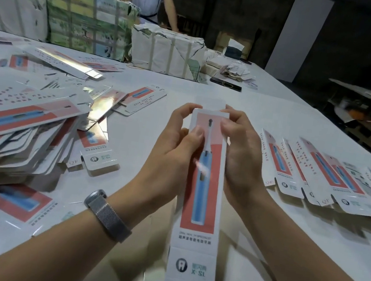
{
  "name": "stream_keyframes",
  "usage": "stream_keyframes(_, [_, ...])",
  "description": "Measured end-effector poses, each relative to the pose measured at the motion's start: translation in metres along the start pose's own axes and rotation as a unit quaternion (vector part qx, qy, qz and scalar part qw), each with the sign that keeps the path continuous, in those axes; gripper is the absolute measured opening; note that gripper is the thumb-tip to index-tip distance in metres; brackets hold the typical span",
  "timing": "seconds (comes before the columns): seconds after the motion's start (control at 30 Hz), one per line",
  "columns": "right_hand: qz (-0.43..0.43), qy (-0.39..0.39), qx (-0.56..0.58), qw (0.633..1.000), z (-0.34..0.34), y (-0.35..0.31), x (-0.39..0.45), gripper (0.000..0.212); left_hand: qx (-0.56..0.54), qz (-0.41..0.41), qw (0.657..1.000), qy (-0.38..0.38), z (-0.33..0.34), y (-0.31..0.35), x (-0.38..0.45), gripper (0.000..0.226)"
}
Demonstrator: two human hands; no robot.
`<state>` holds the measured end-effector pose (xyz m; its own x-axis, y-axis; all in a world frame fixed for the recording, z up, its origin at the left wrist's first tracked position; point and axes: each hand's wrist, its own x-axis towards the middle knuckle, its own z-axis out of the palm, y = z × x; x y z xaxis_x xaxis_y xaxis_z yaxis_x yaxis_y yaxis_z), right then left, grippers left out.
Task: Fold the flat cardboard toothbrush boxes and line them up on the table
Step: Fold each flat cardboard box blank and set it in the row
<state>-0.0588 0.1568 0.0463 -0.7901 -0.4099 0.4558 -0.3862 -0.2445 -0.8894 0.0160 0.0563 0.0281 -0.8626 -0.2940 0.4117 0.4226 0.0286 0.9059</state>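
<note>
The long white cardboard toothbrush box with red panel and blue brush picture [202, 192], held upright between both hands, carries "X-SL" beside a black tooth logo on its bottom flap; the small lines under the red panel are too fine to read. A flat white box blank [97, 152] beside the stack at the white table's [270, 110] left edge shows "QF". A folded box [272, 159] in the right-edge row also shows "QF".

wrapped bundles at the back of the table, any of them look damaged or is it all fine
Yes. The white wrapped bundle has torn paper along its top and right end, and the green printed bundle beside it is ragged along its top edge. The strapping on both looks intact.
</note>
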Motion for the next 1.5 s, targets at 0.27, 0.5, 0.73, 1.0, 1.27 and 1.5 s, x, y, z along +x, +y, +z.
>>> stream_keyframes(0.27, [0.009, 0.005, 0.027, 1.0, -0.009, -0.004, 0.005, 0.007, 0.068, -0.02, 0.997, -0.028, -0.002, -0.007, 0.0, 0.04])
stream_keyframes(0.5, [0.077, -0.021, -0.007, 0.997, -0.016, -0.005, 0.011, 0.013, 0.149, 0.005, 0.987, -0.052, -0.002, -0.013, 0.0, 0.039])
stream_keyframes(0.73, [0.068, 0.012, -0.052, 0.996, -0.017, -0.007, 0.012, 0.016, 0.146, 0.004, 0.987, -0.074, -0.005, -0.01, 0.001, 0.049])
stream_keyframes(1.0, [0.07, -0.02, -0.021, 0.997, -0.025, -0.015, 0.014, 0.024, 0.144, 0.009, 0.986, -0.079, -0.008, -0.008, 0.003, 0.053])
stream_keyframes(1.27, [0.07, -0.025, -0.017, 0.997, -0.023, -0.015, 0.012, 0.029, 0.141, 0.009, 0.988, -0.064, -0.01, -0.005, 0.003, 0.047])
stream_keyframes(1.5, [0.04, -0.061, -0.035, 0.997, -0.028, -0.015, 0.012, 0.027, 0.085, -0.017, 0.994, -0.062, -0.011, 0.004, 0.002, 0.033])
